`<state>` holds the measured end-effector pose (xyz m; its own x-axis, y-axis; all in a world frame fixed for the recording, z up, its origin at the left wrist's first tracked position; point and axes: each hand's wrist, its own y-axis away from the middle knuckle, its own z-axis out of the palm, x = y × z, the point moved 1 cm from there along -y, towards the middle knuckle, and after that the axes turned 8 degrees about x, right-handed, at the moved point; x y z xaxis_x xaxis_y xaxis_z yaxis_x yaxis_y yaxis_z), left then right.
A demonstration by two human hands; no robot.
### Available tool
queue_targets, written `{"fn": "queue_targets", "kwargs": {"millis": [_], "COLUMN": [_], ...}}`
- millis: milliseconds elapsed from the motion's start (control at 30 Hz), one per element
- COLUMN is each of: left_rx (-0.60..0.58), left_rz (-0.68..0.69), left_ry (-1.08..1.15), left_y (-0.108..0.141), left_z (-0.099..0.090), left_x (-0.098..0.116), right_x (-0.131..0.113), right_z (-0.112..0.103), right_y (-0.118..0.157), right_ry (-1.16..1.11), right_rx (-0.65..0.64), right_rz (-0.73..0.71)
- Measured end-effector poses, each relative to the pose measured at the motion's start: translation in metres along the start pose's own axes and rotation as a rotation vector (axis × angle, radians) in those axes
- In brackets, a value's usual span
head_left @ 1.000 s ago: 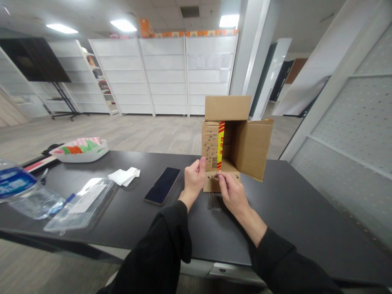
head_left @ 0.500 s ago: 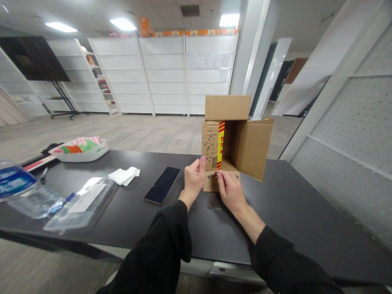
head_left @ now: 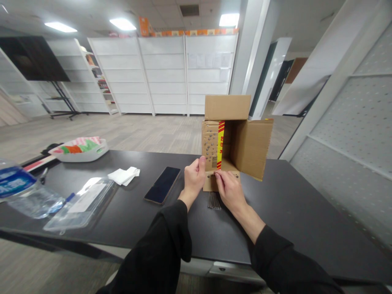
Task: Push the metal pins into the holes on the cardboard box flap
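An open cardboard box (head_left: 255, 149) stands on the dark table, its opening facing me and its flaps spread. Dark round spots like nail or screw heads dot its left flap (head_left: 210, 141), beside a yellow and red tape strip; more show along the lower flap (head_left: 211, 185). My left hand (head_left: 194, 175) is closed on the box's lower left edge, thumb upward. Over the lower flap, my right hand (head_left: 229, 185) is closed in a pinch; whatever lies between its fingertips is too small to make out. Several thin metal nails or screws (head_left: 214, 201) lie side by side just below that flap.
Left of my hands lie a phone (head_left: 163, 185), white tissues (head_left: 124, 175), a clear plastic case (head_left: 81, 206) and a water bottle (head_left: 29, 190). Further back sits a white basket (head_left: 92, 154) with colourful contents. The table's right edge runs near a perforated panel (head_left: 352, 118).
My right fingertips have shifted very slightly left along the lower flap. My left hand, the box and the row of metal pieces stay where they were.
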<state>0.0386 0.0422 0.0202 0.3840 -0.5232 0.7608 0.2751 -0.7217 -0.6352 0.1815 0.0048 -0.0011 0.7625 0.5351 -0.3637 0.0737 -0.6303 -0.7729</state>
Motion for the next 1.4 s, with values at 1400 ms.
{"fn": "queue_targets", "kwargs": {"millis": [1400], "left_rx": [0.042], "left_rz": [-0.039], "left_ry": [-0.092], "left_y": [-0.0019], "left_z": [-0.0015], "left_x": [-0.0034], "right_x": [0.0035], "right_z": [0.0041], "right_y": [0.0017], "right_ry": [0.054], "right_rx": [-0.018], "right_rz": [-0.038]}}
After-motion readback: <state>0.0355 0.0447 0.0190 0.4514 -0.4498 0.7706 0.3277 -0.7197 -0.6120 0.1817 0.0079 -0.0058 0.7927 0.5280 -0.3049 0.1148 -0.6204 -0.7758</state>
